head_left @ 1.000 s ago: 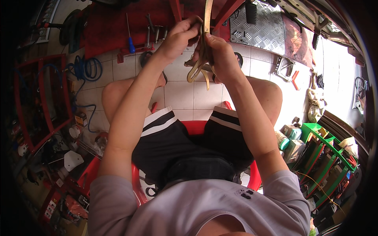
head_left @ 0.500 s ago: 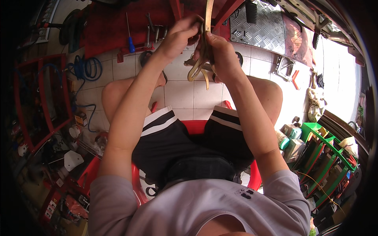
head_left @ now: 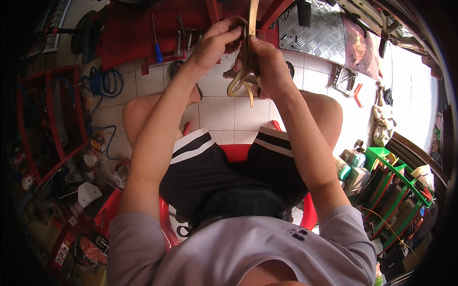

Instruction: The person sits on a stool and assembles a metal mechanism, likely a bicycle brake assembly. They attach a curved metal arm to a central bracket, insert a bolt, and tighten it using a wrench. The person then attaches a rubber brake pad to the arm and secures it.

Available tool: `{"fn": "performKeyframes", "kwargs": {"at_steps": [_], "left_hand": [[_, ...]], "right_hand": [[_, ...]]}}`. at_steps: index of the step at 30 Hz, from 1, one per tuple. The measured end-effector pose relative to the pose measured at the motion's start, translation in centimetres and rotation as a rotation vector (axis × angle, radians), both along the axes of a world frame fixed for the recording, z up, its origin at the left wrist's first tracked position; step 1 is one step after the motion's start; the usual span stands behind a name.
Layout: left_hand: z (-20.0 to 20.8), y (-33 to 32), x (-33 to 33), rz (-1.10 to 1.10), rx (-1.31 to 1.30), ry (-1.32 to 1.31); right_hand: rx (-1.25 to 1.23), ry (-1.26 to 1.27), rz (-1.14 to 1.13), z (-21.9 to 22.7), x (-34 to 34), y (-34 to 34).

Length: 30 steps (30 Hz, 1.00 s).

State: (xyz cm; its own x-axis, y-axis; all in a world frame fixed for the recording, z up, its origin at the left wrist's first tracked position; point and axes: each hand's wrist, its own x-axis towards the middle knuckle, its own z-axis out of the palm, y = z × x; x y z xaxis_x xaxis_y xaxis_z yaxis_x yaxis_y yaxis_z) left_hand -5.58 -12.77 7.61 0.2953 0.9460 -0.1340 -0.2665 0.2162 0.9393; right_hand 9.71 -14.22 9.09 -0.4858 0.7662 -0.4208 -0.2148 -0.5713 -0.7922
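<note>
Gold-coloured flat metal bracket (head_left: pixel 253 19) rises past the upper edge, its lower end splitting into a slotted loop and narrower arms. My right hand (head_left: pixel 270 64) is closed round its middle, thumb pressed on the flat strip. On the other side, my left hand (head_left: pixel 214 44) has its fingers curled and pinched against the bracket's edge. Whatever lies between those left fingertips is too small and dark to name. Behind the hands are a red steel frame (head_left: pixel 274 16) and the tiled floor (head_left: pixel 217 112).
On a red mat (head_left: pixel 129 35) lie a blue-handled screwdriver (head_left: pixel 158 55) and several wrenches. A checker-plate metal sheet (head_left: pixel 312 35) lies at the upper right. Coiled blue hose (head_left: pixel 107 83) sits left, by a red rack (head_left: pixel 52 119). A green organiser (head_left: pixel 381 155) stands right. I sit on a red chair (head_left: pixel 236 152).
My left hand, blurred by motion before, is now sharper and has shifted slightly at the bracket. My right hand and the bracket have barely moved.
</note>
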Motion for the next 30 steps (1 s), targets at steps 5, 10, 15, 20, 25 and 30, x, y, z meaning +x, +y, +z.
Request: {"fn": "performKeyframes", "kwargs": {"at_steps": [5,10,15,20,25,30], "left_hand": [[-1.7,0.4,-1.1,-0.044,-0.046,0.190],[-1.8,0.4,-0.9,0.016,-0.114,0.260],[-1.1,0.3,-0.7,-0.014,-0.040,0.041],[-0.9,0.1,-0.7,-0.063,-0.005,-0.036],[-1.1,0.1,-0.8,-0.098,0.008,-0.072],[-1.1,0.1,-0.4,-0.030,-0.006,-0.012]], "right_hand": [[0.014,-0.007,0.032,-0.2,-0.4,-0.1],[-0.015,-0.007,0.013,-0.2,-0.5,-0.1],[-0.021,0.012,-0.042,0.3,-0.2,-0.1],[-0.002,0.015,-0.039,0.2,-0.3,-0.1],[0.012,0.028,-0.014,0.0,-0.1,-0.1],[0.036,0.008,0.039,-0.9,0.0,0.0]]}}
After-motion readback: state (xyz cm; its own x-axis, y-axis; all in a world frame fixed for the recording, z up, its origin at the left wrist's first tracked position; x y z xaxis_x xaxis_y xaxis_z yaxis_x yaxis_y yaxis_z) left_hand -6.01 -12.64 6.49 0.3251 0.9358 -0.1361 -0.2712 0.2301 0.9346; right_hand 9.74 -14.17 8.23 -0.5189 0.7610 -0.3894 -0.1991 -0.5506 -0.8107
